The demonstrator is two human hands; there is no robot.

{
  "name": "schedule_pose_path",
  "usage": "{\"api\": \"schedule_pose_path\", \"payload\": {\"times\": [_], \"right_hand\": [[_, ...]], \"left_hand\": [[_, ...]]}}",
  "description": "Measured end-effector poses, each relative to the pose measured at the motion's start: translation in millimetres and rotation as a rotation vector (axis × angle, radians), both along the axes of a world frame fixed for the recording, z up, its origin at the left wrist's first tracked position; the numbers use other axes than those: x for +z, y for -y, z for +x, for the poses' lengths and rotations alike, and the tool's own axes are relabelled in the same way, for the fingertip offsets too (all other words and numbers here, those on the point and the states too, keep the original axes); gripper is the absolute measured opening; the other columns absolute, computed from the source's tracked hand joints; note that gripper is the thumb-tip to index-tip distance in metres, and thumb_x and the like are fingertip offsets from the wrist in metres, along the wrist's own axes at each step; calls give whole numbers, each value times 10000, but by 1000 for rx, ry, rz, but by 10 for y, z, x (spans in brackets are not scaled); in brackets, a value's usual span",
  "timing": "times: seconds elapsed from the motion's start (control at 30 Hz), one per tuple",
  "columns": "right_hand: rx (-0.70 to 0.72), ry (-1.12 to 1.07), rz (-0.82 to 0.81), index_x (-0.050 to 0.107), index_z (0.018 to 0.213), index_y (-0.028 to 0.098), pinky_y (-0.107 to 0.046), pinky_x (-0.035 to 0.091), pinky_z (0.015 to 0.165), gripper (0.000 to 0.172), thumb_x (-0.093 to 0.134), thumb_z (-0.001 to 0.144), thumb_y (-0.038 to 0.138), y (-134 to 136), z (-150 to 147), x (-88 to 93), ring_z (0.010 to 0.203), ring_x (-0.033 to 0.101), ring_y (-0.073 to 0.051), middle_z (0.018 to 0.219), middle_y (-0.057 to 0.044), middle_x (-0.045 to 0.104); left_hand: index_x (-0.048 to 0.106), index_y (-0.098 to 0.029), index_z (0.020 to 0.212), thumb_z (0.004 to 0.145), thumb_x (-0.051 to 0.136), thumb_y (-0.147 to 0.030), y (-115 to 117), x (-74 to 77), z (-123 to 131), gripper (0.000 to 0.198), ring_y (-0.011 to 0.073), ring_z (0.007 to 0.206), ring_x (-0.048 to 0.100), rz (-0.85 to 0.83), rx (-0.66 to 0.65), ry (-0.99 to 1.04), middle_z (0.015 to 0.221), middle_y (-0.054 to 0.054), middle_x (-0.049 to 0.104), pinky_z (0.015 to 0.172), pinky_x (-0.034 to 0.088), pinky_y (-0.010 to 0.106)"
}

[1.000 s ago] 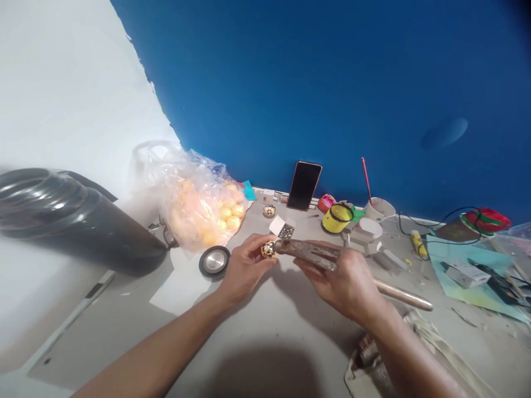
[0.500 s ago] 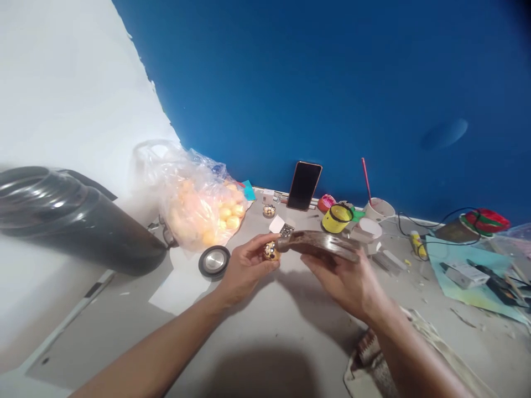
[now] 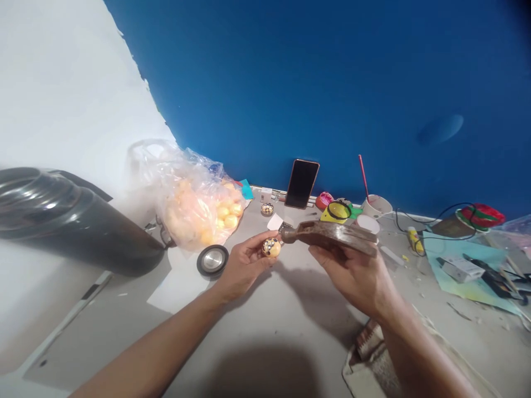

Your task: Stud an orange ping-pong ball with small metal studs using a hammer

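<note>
My left hand (image 3: 244, 262) is closed, pinching a small orange ball (image 3: 271, 248) between thumb and fingers. Dark and shiny round studs cover the ball's upper left part, while its lower right side looks plain. A worn metal hammer (image 3: 332, 235) is gripped in my right hand (image 3: 359, 276), its narrow face pointing left beside the ball. Between hammer face and ball a small gap seems to show. The hammer's handle is hidden by my hand. Just behind the hammer face lie a small white piece of paper (image 3: 274, 221) and some tiny dark pieces, partly covered.
A clear plastic bag (image 3: 186, 193) of orange balls stands at the left, near a large dark cylinder (image 3: 83, 221) and a round black lid (image 3: 212, 261). A phone (image 3: 302, 183) leans on the blue wall. Rightward are a yellow cup (image 3: 335, 212), a white cup (image 3: 376, 206) and a cloth (image 3: 373, 359).
The hammer has drawn back to the right, away from the ball. In my left hand the ball has turned, so more of its plain orange side shows. The view has shifted slightly.
</note>
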State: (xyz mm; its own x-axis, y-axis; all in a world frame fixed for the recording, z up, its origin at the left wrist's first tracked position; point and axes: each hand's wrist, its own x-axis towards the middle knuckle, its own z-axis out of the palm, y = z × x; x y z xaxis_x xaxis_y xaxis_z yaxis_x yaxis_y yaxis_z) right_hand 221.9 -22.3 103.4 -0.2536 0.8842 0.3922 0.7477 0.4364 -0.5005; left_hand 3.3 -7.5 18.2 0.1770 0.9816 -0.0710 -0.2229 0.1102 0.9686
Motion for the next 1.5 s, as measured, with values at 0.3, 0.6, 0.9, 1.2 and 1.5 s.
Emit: {"api": "schedule_pose_path", "payload": {"times": [0.3,0.6,0.9,1.2,1.5], "right_hand": [[13,23,-10,761,1182,284,-322,608,771,300,594,934,306,40,-36,-32,848,767,-239,1029,-49,806],[30,-19,-69,769,1155,294,-339,598,822,285,591,933,321,54,-41,2,936,762,-252,1050,-33,803],[1,-66,-56,766,1155,292,-362,602,865,280,601,929,286,22,-60,-13,971,754,-255,1083,-35,797],[59,-114,-98,769,1145,299,-334,604,851,267,605,935,305,41,-84,-15,943,757,-230,1065,-24,800],[16,-38,-83,795,1063,280,-317,610,749,237,620,911,326,54,-115,-73,818,767,-239,919,-38,812]], "left_hand": [[773,-165,1159,646,901,-209,-1,108,22,530,99,654,554,-35,42,30,903,50,736,635,520,254],[753,-153,1125,635,894,-187,-23,64,22,511,126,695,605,-17,83,2,844,33,725,672,545,267],[761,-169,1099,661,872,-184,-25,27,19,453,125,725,601,67,119,-47,1010,69,748,668,529,257],[747,-154,1069,651,892,-192,-36,25,21,444,175,820,665,87,92,39,1008,83,750,707,572,285],[723,-153,1087,663,895,-221,-56,18,12,462,131,710,638,86,124,36,1066,91,741,652,583,284]]}}
